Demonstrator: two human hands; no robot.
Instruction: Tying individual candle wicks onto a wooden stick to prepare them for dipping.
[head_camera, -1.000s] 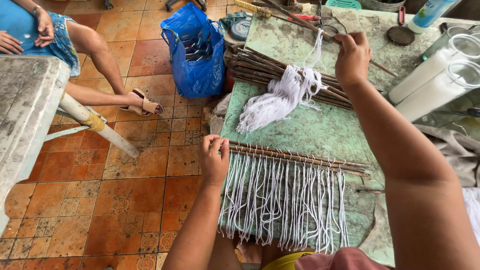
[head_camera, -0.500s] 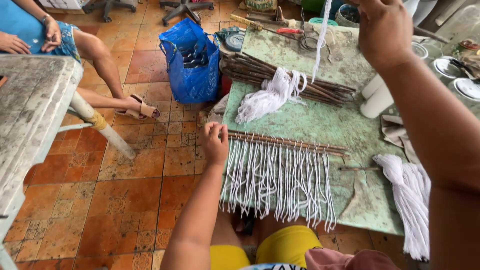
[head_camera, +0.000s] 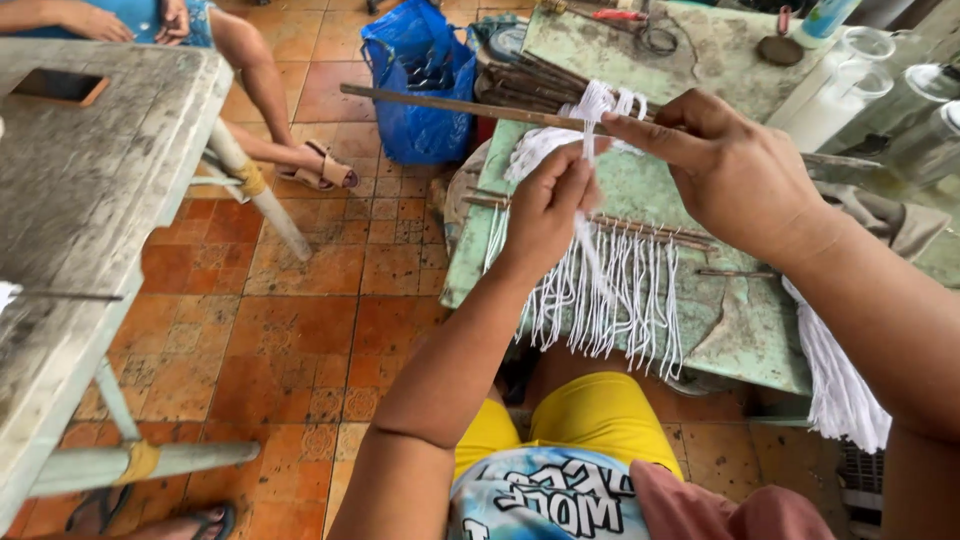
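One thin stick (head_camera: 450, 104) is gripped by the right hand (head_camera: 735, 170); one white string (head_camera: 592, 250) looped over it is pinched by the left hand (head_camera: 545, 210)

A blue woven plastic bag (head_camera: 422, 85) stands open on the tiled floor, just left of the green table (head_camera: 690, 300). At the table's far edge stands a white-and-teal labelled bottle (head_camera: 826, 20).

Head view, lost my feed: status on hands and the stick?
Left hand pinching white string. Right hand holding thin stick above green table. String looped over stick. Nothing in the way.
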